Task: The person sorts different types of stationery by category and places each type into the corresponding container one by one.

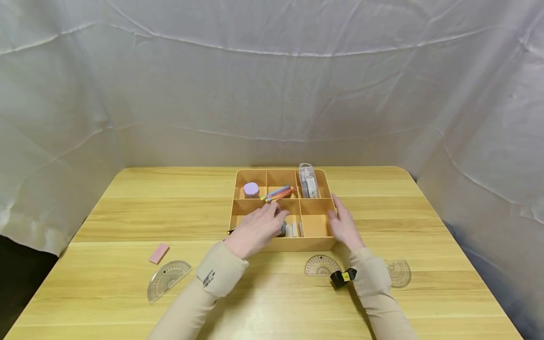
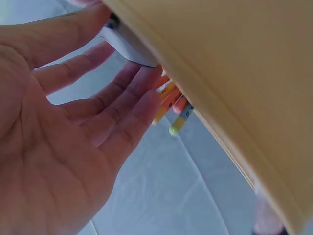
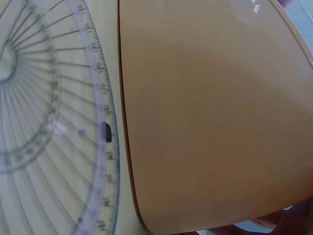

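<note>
A yellow-orange divided organizer box [image 1: 278, 244] stands at the table's middle. My left hand [image 1: 257, 226] reaches over its front left section, fingers loosely extended. Beside those fingers is a grey-and-white object [image 2: 129, 46] with a dark part, its kind unclear; in the head view it shows as a dark grey shape under the hand. White blocks [image 1: 294, 230] lie to its right. My right hand [image 1: 346, 229] grips the box's right wall, thumb on the inner side. Several colored pens [image 1: 278, 193], a lilac rounded container [image 1: 251, 190] and a clear case [image 1: 309, 182] occupy the back sections.
A pink eraser [image 1: 159, 253] and a clear protractor [image 1: 168, 279] lie on the table at left. Another protractor [image 1: 321, 266] lies just in front of the box, and a third [image 1: 398, 274] is right of the right sleeve. Grey fabric [image 1: 272, 94] hangs around the table.
</note>
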{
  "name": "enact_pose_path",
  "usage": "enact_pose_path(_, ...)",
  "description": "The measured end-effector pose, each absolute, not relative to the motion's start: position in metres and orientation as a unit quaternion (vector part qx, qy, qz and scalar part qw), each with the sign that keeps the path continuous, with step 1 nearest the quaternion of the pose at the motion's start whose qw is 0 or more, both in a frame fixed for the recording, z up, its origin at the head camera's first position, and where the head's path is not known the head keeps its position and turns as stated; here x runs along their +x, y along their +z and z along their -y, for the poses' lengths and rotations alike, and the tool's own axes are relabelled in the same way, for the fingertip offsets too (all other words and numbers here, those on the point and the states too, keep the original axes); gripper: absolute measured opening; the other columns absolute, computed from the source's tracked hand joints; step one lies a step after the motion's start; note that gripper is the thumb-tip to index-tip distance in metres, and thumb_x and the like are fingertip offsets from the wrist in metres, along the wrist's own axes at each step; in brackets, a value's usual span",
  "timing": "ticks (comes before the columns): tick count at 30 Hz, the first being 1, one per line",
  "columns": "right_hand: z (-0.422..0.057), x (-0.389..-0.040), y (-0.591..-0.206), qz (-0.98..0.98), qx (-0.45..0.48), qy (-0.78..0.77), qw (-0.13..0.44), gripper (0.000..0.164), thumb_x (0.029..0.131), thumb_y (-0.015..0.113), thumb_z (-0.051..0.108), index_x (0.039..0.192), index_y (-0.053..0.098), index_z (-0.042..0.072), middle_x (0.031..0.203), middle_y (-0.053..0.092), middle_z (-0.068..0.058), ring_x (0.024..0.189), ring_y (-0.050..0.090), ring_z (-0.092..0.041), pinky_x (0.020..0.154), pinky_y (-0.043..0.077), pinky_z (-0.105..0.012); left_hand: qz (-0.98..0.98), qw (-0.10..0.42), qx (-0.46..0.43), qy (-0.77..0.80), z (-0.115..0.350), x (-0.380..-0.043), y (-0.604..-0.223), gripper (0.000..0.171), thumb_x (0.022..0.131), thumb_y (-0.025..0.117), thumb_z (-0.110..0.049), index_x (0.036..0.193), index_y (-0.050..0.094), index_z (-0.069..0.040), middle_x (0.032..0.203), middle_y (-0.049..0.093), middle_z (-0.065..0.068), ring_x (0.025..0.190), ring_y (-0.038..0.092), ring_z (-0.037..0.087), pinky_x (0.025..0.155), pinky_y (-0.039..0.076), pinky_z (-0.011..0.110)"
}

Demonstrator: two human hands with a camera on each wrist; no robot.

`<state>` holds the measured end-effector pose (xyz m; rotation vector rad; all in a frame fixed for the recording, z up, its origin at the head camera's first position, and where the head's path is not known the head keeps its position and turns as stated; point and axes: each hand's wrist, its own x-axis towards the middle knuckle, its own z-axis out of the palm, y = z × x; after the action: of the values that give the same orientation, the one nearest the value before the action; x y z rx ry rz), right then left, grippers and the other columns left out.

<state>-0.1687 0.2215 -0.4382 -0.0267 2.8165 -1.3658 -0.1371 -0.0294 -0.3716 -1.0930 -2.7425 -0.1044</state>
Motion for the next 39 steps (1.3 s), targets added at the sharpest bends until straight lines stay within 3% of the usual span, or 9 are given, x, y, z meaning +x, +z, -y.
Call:
enact_pose_path(6, -0.221, -0.171, -0.442, -0.900, -0.013, -0.436, -0.003, 0.057, 0.103, 0.034, 0.005, 0.157, 0.022, -0.002, 0.156, 0.034, -0.033, 0.145, 0.033, -0.051, 0.122, 0.025, -0.060, 0.933, 0.080, -0.351, 0.022, 0.023, -0.142, -0.377, 0.027, 0.094, 0.066, -0.005, 0.120, 0.068, -0.011, 0.097, 0.058, 0.007, 0.083, 0.057, 0.018, 0.066, 0.049, 0.026)
enact_pose_path(13, -0.220, -0.171, -0.442, -0.900, -0.014, -0.435, -0.003, 0.056, 0.103, 0.033, 0.005, 0.158, 0.021, -0.003, 0.158, 0.030, -0.033, 0.147, 0.029, -0.051, 0.123, 0.021, -0.060, 0.942, 0.063, -0.330, 0.023, 0.022, -0.149, -0.383, 0.022, 0.089, 0.074, -0.012, 0.111, 0.071, -0.015, 0.101, 0.062, 0.007, 0.098, 0.064, 0.023, 0.094, 0.052, 0.039)
enact_pose_path(16, -0.219, -0.170, -0.442, -0.900, -0.016, -0.436, -0.009, 0.056, 0.103, 0.034, 0.004, 0.157, 0.023, -0.005, 0.157, 0.031, -0.033, 0.146, 0.030, -0.051, 0.123, 0.022, -0.060, 0.946, 0.041, -0.320, 0.006, 0.022, -0.151, -0.382, 0.020, 0.087, 0.077, -0.012, 0.106, 0.072, -0.013, 0.104, 0.066, 0.008, 0.103, 0.066, 0.025, 0.100, 0.051, 0.041)
enact_pose_path(23, -0.216, -0.171, -0.442, -0.899, -0.019, -0.438, -0.010, 0.055, 0.103, 0.035, 0.004, 0.156, 0.023, -0.005, 0.156, 0.032, -0.034, 0.145, 0.031, -0.051, 0.123, 0.024, -0.059, 0.940, 0.045, -0.336, -0.037, 0.032, -0.143, -0.378, 0.015, 0.088, 0.077, -0.013, 0.101, 0.072, -0.009, 0.098, 0.066, 0.006, 0.094, 0.067, 0.023, 0.098, 0.052, 0.040)
enact_pose_path(27, -0.216, -0.170, -0.442, -0.897, -0.011, -0.442, -0.009, 0.055, 0.103, 0.035, 0.005, 0.157, 0.023, -0.004, 0.156, 0.033, -0.034, 0.144, 0.033, -0.052, 0.122, 0.025, -0.060, 0.929, 0.068, -0.348, -0.103, 0.048, -0.135, -0.375, 0.024, 0.091, 0.072, -0.009, 0.115, 0.071, -0.005, 0.108, 0.068, 0.006, 0.098, 0.067, 0.022, 0.097, 0.054, 0.040)
enact_pose_path(32, -0.218, -0.170, -0.442, -0.899, -0.009, -0.439, -0.004, 0.056, 0.104, 0.034, 0.006, 0.157, 0.022, -0.003, 0.157, 0.031, -0.033, 0.145, 0.031, -0.052, 0.122, 0.024, -0.061, 0.927, 0.089, -0.313, -0.189, 0.083, -0.130, -0.370, 0.039, 0.091, 0.073, -0.011, 0.127, 0.065, 0.000, 0.118, 0.066, 0.014, 0.097, 0.066, 0.025, 0.087, 0.057, 0.039)
enact_pose_path(35, -0.220, -0.171, -0.442, -0.898, -0.010, -0.439, 0.000, 0.056, 0.104, 0.034, 0.006, 0.158, 0.021, -0.003, 0.157, 0.032, -0.034, 0.145, 0.031, -0.053, 0.122, 0.024, -0.061, 0.945, 0.049, -0.246, -0.208, 0.112, -0.129, -0.366, 0.044, 0.092, 0.071, -0.012, 0.133, 0.059, 0.001, 0.122, 0.063, 0.020, 0.102, 0.063, 0.030, 0.090, 0.056, 0.045)
enact_pose_path(39, -0.221, -0.170, -0.441, -0.899, -0.009, -0.437, -0.001, 0.056, 0.103, 0.034, 0.005, 0.158, 0.022, -0.002, 0.156, 0.034, -0.034, 0.144, 0.033, -0.052, 0.122, 0.025, -0.061, 0.966, -0.053, -0.138, -0.212, 0.154, -0.128, -0.363, 0.054, 0.093, 0.067, -0.008, 0.144, 0.048, -0.001, 0.132, 0.056, 0.028, 0.115, 0.059, 0.042, 0.097, 0.052, 0.058)
